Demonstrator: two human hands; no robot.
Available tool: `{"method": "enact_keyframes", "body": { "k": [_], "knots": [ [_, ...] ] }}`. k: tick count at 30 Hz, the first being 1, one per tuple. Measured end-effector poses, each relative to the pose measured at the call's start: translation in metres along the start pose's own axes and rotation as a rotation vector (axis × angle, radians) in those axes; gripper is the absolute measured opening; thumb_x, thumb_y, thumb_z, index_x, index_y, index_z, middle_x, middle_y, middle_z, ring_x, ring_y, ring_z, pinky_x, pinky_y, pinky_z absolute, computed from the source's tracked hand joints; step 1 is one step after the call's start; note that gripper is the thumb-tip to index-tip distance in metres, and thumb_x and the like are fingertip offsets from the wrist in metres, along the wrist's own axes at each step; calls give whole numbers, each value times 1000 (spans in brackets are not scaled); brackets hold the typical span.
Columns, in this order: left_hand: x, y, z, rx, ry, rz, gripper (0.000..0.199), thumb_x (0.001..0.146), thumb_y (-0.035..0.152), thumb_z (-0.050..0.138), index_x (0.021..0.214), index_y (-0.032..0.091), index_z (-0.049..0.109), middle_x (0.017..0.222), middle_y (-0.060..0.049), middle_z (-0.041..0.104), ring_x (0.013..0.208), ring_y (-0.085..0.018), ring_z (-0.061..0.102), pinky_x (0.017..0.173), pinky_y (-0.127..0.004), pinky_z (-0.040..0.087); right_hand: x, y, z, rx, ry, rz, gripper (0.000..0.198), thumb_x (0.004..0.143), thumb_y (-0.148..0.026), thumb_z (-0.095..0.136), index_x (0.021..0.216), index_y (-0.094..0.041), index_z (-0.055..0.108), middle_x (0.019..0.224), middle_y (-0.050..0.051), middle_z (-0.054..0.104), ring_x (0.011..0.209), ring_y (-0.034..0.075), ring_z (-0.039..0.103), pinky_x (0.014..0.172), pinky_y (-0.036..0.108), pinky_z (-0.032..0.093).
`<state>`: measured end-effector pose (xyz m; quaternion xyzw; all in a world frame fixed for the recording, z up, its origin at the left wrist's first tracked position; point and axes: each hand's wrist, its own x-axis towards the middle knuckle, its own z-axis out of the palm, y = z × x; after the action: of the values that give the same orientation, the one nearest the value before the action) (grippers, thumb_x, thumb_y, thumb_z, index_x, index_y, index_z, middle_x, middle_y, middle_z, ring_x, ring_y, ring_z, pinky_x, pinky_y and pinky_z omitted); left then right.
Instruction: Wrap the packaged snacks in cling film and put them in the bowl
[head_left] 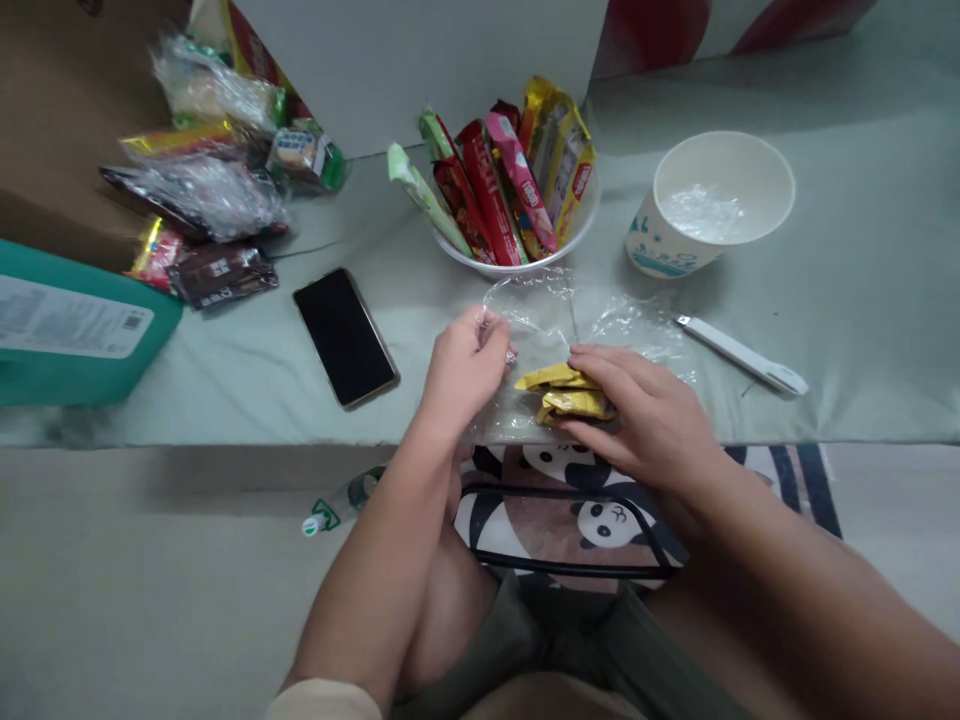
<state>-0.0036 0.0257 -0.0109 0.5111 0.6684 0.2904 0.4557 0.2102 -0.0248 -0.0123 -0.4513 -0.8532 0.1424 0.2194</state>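
- Holding two yellow packets [574, 405] near tabletop [862, 250] front edge: right hand [649, 412], grip curled round them.
- Left hand [463, 362]: grip pinched on clear bag [534, 308].
- Label [67, 315] on teal container [154, 350] unreadable; pink packet [523, 180] lettering blurred.
- Tabletop pale green, creased; pale floor [187, 580] below.

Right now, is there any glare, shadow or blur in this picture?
Head view: bright glints on the clear plastic by the yellow packets; head view: soft shadow on the floor along the table; head view: small print on the teal container's label too blurred to read.
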Motion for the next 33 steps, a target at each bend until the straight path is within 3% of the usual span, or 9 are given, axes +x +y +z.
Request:
{"method": "enact_keyframes", "body": {
  "k": [5,11,14,17,20,23,28,33],
  "knots": [
    [-1,-5,-10,183,30,48,22,93,25,54,71,22,56,68,-1,65,62,-16,56,58,-29,38,-8,-3,-1,-4,86,-16,37,89,-39,70,120,-24,57,104,11,74,95,28,72,80,41,55],
    [-6,2,-14,260,-36,4,22,90,24,51,68,23,53,64,0,56,63,-17,52,61,-30,32,0,-9,-29,296,251,256,64,85,-53,73,139,-28,48,125,13,66,103,30,71,81,43,59],
    [-5,3,-14,248,-51,30,22,90,24,51,67,23,50,63,0,53,62,-17,50,61,-30,30,42,-14,-48,239,291,281,60,85,-52,71,135,-26,52,124,14,66,106,31,69,85,45,58],
    [-3,3,-13,228,-77,47,22,90,25,49,68,23,50,64,0,54,64,-18,51,62,-31,31,101,-18,-57,48,210,230,60,85,-49,70,137,-24,52,128,17,63,112,33,64,88,46,55],
    [-3,1,-13,246,-106,68,21,90,26,48,69,23,49,66,0,55,67,-19,52,63,-32,30,153,-14,-48,-83,125,129,62,84,-43,72,139,-23,53,132,16,59,120,35,58,90,45,53],
    [-5,-2,-14,277,-99,70,21,89,27,49,69,23,45,68,0,54,68,-19,50,63,-32,29,174,-6,-29,-133,113,37,63,79,-42,77,136,-25,57,133,14,57,124,37,53,95,48,50],
    [-9,-1,-20,280,-120,91,20,89,26,49,69,23,45,67,0,54,67,-18,48,64,-32,31,160,-5,-23,-144,216,-72,37,86,-36,71,122,-29,65,128,11,60,125,37,53,101,54,47],
    [-9,2,-26,110,-155,120,8,89,31,59,86,24,61,78,1,64,71,-15,54,69,-29,40,105,-3,-41,-78,380,-24,26,86,-29,68,112,-26,68,110,8,69,106,28,65,94,46,53]
  ]
}}
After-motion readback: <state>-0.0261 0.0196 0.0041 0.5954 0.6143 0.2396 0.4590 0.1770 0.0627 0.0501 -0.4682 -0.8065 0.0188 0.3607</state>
